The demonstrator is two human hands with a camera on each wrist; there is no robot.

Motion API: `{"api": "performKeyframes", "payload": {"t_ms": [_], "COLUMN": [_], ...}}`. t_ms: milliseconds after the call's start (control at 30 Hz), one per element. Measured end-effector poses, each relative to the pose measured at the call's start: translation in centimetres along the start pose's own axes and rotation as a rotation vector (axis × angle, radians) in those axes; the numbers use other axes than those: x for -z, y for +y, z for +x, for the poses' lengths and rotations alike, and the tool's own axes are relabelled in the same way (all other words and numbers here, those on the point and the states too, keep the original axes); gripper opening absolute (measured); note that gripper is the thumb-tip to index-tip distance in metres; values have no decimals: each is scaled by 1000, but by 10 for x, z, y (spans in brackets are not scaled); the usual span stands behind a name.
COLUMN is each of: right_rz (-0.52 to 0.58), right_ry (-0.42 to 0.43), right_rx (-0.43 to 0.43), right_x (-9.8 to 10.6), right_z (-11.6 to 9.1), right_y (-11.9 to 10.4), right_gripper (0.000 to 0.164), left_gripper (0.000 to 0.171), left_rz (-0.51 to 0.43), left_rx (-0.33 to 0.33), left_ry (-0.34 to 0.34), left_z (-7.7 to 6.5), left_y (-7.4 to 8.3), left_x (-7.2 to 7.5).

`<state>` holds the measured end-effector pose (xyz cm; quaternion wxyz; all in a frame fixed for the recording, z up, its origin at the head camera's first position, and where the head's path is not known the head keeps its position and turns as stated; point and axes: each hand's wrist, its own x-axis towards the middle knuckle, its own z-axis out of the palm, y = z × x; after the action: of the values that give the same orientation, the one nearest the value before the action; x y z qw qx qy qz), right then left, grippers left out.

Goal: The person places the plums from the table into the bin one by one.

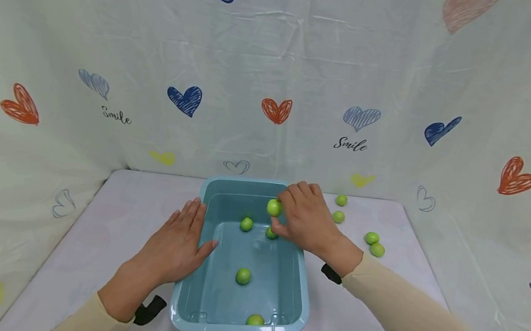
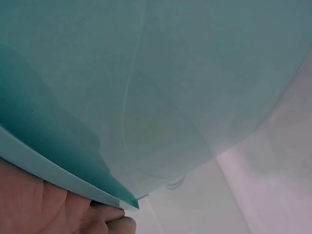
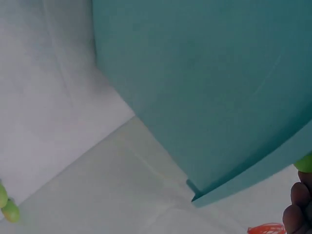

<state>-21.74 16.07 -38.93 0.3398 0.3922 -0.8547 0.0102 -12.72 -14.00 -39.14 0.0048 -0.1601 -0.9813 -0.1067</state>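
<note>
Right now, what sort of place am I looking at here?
Probably a staged tabletop recording booth, not a real kitchen: a heart-printed cloth backdrop wraps around a white table holding only a teal tub and small green fruits.

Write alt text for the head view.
A right hand holds a green fruit over a blue tub with four more fruits inside, while the left hand rests flat against the tub's left rim. Four fruits lie on the white table to the right, before a heart-print backdrop.
</note>
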Motion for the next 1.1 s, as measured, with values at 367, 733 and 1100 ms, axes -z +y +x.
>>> {"api": "performKeyframes", "payload": {"t_ms": [367, 733, 1100], "right_rz": [55, 93, 62], "right_ry": [-81, -186, -173], "right_rx": [85, 117, 135], "right_x": [-13, -20, -27], "right_z": [8, 13, 13], "right_y": [-26, -44, -50], "right_gripper": [29, 28, 29], "left_gripper": [85, 84, 84], "left_rz": [0, 3, 0], "left_rx": [5, -5, -8], "left_ry": [5, 13, 20], "left_z": [1, 0, 0], "left_y": [-1, 0, -1], "left_x": [-2, -1, -2]}}
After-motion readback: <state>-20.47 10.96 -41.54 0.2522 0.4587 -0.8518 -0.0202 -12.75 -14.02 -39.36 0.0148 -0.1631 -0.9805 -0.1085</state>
